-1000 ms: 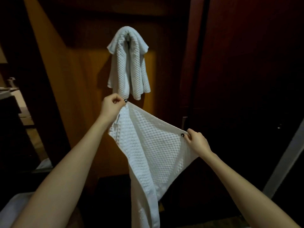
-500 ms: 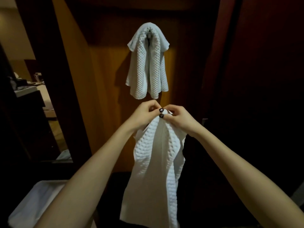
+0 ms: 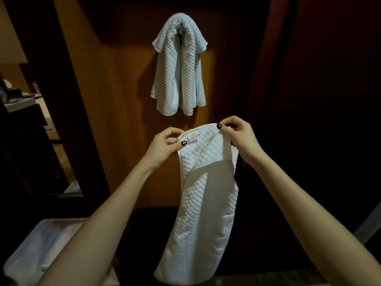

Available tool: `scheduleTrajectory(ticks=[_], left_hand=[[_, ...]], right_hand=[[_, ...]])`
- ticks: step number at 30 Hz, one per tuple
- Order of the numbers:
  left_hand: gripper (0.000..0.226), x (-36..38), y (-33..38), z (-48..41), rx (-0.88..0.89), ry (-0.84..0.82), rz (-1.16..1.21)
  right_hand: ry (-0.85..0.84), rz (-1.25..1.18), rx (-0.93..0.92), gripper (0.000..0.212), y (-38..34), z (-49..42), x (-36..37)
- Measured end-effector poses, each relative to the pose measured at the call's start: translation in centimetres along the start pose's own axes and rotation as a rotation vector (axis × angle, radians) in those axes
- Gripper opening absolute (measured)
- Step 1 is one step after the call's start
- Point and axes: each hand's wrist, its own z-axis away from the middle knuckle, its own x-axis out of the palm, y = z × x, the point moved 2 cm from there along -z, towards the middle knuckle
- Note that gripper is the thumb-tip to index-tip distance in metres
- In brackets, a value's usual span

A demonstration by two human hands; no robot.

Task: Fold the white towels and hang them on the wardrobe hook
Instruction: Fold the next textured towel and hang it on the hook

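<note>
White waffle-weave towel [image 3: 206, 203], folded lengthwise, hangs from both hands. Left hand [image 3: 165, 144] pinches the top left corner, thumb on the front, fingers curled behind. Right hand [image 3: 239, 137] pinches the top right corner the same way. Half a second ago the two hands met at one point. Now they stand apart, the top edge stretched flat between them, with a small label [image 3: 193, 136] showing near the left corner. The towel hangs low in front of the wooden wardrobe panel [image 3: 123, 100]. Above it, a second white towel [image 3: 179, 79] drapes over the hook [image 3: 180, 29], covering most of it. At lower left a pale bin [image 3: 31, 254] is partly hidden by the left forearm.
</note>
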Motion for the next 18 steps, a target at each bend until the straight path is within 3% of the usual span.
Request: scheduleTrajectory(ticks=[3, 7, 12, 18], left_hand=[[0.016, 0.9, 0.4, -0.8, 0.055, 0.067, 0.041], [0.011, 1.9, 0.8, -1.6, 0.094, 0.101, 0.015], [0.013, 2.7, 1.1, -1.8, 0.127, 0.161, 0.036], [0.024, 2.5, 2.5, -0.8, 0.159, 0.114, 0.016]], right_hand=[[-0.158, -0.139, 0.076, 0.001, -0.5, 1.1, -0.6], [-0.377, -0.215, 0.111, 0.029, -0.7, 2.8, -0.5], [-0.142, 0.172, -0.084, 0.018, -0.7, 3.4, 0.3], [0.036, 0.197, -0.154, 0.023, -0.9, 3.5, 1.2]])
